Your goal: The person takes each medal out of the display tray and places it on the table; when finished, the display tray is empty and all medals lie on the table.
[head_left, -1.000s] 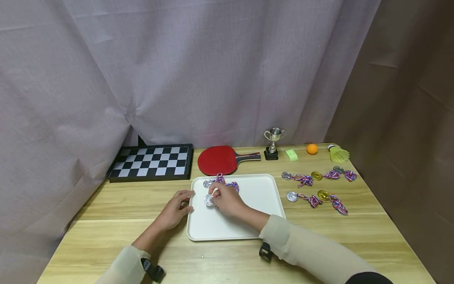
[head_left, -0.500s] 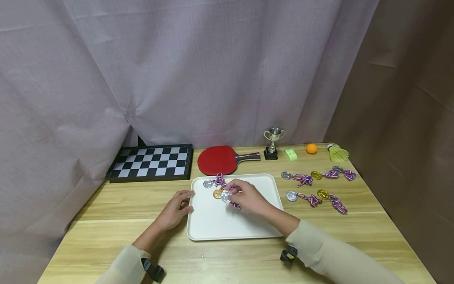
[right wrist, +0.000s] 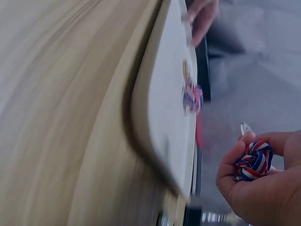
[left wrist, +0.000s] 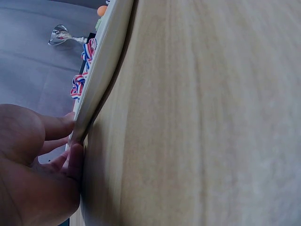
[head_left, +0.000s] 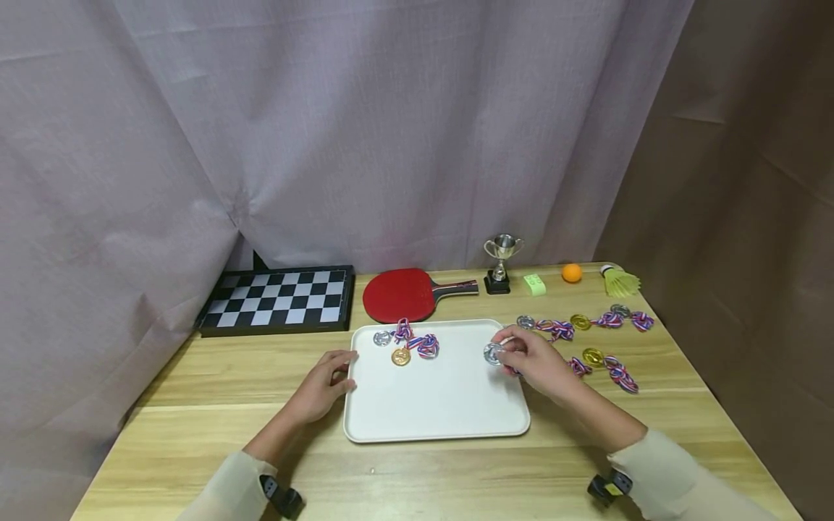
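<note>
My right hand [head_left: 536, 362] pinches a silver medal [head_left: 493, 353] above the right side of the white tray [head_left: 443, 405]. In the right wrist view the medal's bundled striped ribbon [right wrist: 255, 161] sits within the fingers, and the disc shows edge-on at the fingertips. My left hand [head_left: 322, 385] rests at the tray's left edge, with thumb and fingertips spread apart along the rim. Another silver medal [head_left: 382, 338] and a gold medal [head_left: 400, 356] lie with knotted ribbons in the tray's upper left part. The left wrist view shows fingers [left wrist: 59, 127] against the rim.
Several gold and silver medals lie right of the tray, including a gold medal [head_left: 593, 357]. Along the back stand or lie a chessboard [head_left: 276, 298], red paddle [head_left: 397, 295], small trophy [head_left: 502, 262], green block [head_left: 535, 284], orange ball [head_left: 571, 273] and yellow shuttlecock [head_left: 620, 281].
My right hand has lifted the silver medal from the tray's upper left and carried it to the tray's right side, uncovering the gold medal. My left hand has stayed put.
</note>
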The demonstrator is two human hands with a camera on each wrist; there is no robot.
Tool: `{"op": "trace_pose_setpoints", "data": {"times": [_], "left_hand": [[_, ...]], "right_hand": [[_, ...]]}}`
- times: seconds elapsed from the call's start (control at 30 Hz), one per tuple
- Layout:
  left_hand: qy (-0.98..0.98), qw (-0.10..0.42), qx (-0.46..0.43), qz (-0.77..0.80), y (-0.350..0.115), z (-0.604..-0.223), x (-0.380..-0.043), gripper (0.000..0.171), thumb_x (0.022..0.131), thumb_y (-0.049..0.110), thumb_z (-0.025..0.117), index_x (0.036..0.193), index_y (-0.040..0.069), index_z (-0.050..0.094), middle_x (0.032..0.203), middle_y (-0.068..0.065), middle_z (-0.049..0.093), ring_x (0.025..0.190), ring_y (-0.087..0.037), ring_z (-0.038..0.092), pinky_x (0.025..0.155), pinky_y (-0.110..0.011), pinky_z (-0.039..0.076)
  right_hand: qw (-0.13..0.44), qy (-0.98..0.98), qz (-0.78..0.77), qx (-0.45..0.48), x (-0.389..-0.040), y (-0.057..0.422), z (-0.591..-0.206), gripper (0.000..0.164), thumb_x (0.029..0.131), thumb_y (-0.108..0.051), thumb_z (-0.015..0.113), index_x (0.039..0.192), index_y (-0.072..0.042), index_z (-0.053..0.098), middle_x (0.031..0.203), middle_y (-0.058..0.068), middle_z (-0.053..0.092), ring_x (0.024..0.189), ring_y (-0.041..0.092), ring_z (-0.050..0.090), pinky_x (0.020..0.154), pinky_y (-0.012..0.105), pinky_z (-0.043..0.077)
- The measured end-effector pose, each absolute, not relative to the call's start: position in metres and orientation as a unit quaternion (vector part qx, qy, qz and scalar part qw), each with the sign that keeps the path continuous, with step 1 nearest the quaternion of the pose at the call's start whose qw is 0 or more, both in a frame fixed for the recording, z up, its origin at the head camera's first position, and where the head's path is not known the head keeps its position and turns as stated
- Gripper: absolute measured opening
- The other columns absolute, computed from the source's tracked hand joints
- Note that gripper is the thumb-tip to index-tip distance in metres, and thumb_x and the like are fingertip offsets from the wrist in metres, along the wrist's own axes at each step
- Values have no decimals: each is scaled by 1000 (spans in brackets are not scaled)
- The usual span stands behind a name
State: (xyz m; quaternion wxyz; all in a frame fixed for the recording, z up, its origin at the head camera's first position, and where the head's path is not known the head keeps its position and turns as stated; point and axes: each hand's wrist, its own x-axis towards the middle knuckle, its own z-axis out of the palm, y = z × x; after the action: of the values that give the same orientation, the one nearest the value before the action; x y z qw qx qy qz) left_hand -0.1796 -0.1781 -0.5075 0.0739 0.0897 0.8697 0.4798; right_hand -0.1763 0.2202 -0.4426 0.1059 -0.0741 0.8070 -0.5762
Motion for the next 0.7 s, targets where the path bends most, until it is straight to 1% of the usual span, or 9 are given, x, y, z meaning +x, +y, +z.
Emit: {"op": "trace_pose_setpoints", "data": {"times": [0.1,0.2,0.37,0.5,0.57,0.7], "left_hand": [[870,72,92,478,-178,-507,-179,51,96,-6,66,145,-4,54,147,-22,47,125,-36,58,105,-48,51],[872,71,92,475,-177,-507,-180,51,96,-6,66,146,-3,54,146,-21,48,125,-35,58,106,-50,50],[871,75,87,478,-176,-505,-179,51,96,-6,66,145,-3,54,145,-21,48,124,-35,58,106,-49,51],[870,78,86,478,-176,-506,-179,51,96,-6,66,146,-3,54,146,-21,48,124,-34,58,105,-48,51],[871,79,86,478,-176,-506,-180,52,96,-6,66,146,-3,54,146,-21,48,124,-34,58,105,-48,52],[871,79,86,477,-177,-506,-180,51,96,-6,66,146,-3,54,146,-21,48,124,-34,58,105,-48,52]], "right_hand": [[90,809,-577,-60,-173,247,-443,29,99,1,61,125,10,53,92,15,66,71,16,60,64,28,56],[67,817,-571,-51,-170,274,-444,32,100,1,60,129,10,51,90,14,66,70,14,60,62,27,55],[26,837,-546,-41,-166,319,-445,34,102,-3,60,132,10,51,86,6,67,69,12,61,59,28,54],[-7,862,-507,-25,-164,355,-446,37,102,-7,63,131,12,51,86,-2,70,71,9,64,58,27,54],[-18,872,-488,-16,-164,373,-449,37,101,-7,64,129,12,51,86,-5,70,72,7,63,57,26,52],[-32,896,-443,10,-166,405,-456,35,101,-9,65,126,11,53,85,-6,70,69,3,59,54,26,48]]}}
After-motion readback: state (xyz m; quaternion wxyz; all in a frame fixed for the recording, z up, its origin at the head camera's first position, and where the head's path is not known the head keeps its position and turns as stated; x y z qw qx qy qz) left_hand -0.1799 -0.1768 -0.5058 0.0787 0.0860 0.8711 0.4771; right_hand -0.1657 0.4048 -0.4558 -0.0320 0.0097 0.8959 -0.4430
